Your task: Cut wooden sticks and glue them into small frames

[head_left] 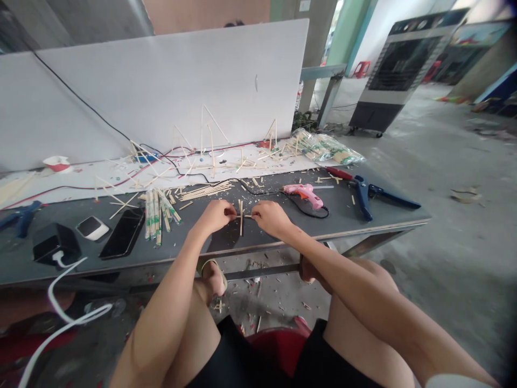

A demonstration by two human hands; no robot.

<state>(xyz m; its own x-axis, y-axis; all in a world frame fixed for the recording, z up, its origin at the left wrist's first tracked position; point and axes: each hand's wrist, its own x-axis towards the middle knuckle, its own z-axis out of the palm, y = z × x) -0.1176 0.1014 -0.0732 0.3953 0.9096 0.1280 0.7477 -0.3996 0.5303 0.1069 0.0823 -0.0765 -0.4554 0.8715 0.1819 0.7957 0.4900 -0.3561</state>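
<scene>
Near the front edge of the dark table, two thin wooden sticks cross each other. The upright one of the wooden sticks (241,222) points away from me. My left hand (218,214) pinches the left end of the crossing stick. My right hand (271,216) has its fingers closed on that stick's right end. A pink hot glue gun (304,195) lies on its side to the right of my right hand. Behind my left hand is a pile of loose wooden sticks (208,190). Left of it lie paper-wrapped chopsticks (155,218).
Blue-handled cutters (363,196) lie at the table's right end. A black phone (122,234), a white device (92,228) and a black adapter (55,243) with a white cable sit at left. Stick frames (212,143) stand by the white board (161,91). Plastic-bagged chopsticks (329,148) lie behind.
</scene>
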